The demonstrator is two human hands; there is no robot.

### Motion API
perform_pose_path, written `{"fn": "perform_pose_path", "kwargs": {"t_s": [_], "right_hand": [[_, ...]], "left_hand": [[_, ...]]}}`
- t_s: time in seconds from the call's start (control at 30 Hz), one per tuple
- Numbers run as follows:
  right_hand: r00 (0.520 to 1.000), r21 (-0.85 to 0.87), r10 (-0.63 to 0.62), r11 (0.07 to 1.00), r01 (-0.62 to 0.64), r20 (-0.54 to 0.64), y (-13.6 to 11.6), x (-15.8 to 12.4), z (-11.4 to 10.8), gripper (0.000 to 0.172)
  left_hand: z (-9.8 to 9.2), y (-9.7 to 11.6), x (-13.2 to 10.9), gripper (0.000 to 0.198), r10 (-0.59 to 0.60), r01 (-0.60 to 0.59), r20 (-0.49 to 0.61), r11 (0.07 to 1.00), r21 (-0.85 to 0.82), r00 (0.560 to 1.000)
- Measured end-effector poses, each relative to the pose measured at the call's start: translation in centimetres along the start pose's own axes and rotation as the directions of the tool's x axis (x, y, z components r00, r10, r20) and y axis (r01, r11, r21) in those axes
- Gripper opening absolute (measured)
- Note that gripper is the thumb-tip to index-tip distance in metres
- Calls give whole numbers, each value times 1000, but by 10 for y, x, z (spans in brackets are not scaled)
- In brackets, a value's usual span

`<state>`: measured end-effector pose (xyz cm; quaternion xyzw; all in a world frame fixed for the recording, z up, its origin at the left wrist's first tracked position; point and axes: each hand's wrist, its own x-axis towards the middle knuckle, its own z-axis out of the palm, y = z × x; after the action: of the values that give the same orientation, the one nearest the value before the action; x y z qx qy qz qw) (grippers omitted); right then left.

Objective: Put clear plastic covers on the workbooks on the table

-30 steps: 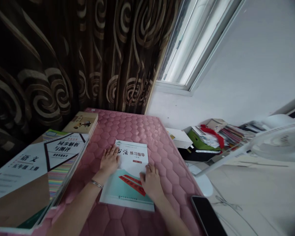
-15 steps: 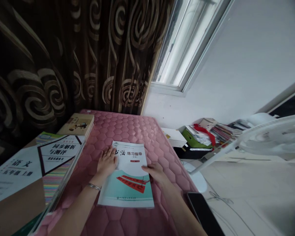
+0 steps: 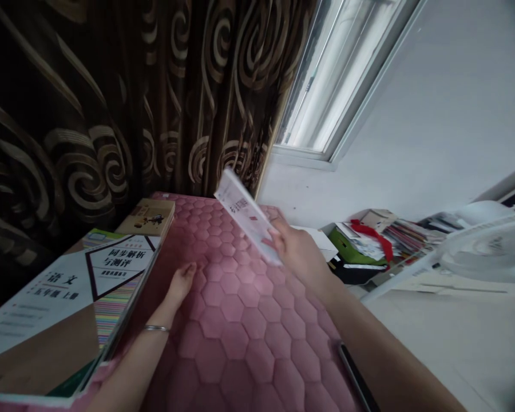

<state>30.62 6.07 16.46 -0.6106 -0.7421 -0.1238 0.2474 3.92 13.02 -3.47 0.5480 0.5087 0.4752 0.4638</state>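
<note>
Our right hand (image 3: pixel 298 254) grips a thin white calligraphy workbook (image 3: pixel 244 214) by its edge, fingers closed so it tilts up clear of the pink hexagon-quilted mat (image 3: pixel 236 343), while our left hand (image 3: pixel 179 286) lies open, fingers released, on the mat beside a large white-and-brown workbook (image 3: pixel 68 286).

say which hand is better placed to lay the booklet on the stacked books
Right, probably: the right hand holds the booklet up, while the left hand rests empty on the pink mat.

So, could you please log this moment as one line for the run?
left hand: on pink mat | right hand: holding booklet, tilted, above mat
</note>
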Motion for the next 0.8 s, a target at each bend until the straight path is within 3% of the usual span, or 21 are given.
{"fn": "perform_pose_path", "kwargs": {"t_s": [0.1,0.17,0.23,0.3,0.37,0.47,0.57,0.7,0.8], "right_hand": [[964,-285,-265,923,257,14,-16,-31,30,31],[885,-366,-465,820,440,24,-20,-67,71,29],[814,-350,-579,755,554,40,-18,-107,114,26],[800,-295,-594,752,590,87,-13,-142,147,28],[810,-252,-581,775,580,76,-9,-164,164,28],[833,-180,-547,813,553,88,-5,-176,166,30],[837,-118,-541,828,548,82,-5,-175,158,30],[841,-47,-538,840,541,57,-8,-179,151,27],[851,1,-522,853,523,51,-11,-185,148,26]], "left_hand": [[-8,8,0,52,-218,224,55,927,-301,974],[-13,13,-1,50,-361,348,46,849,-398,932],[-16,15,-3,43,-425,393,-23,856,-336,905],[-18,15,-7,36,-430,402,-69,881,-248,900],[-19,14,-12,40,-401,377,-103,906,-195,910],[-21,14,-19,52,-283,301,-148,946,121,948],[-25,16,-26,49,-176,207,-109,854,478,978],[-31,19,-39,44,-157,176,-81,812,557,984],[-37,17,-50,45,-176,198,-90,860,470,980]]}}
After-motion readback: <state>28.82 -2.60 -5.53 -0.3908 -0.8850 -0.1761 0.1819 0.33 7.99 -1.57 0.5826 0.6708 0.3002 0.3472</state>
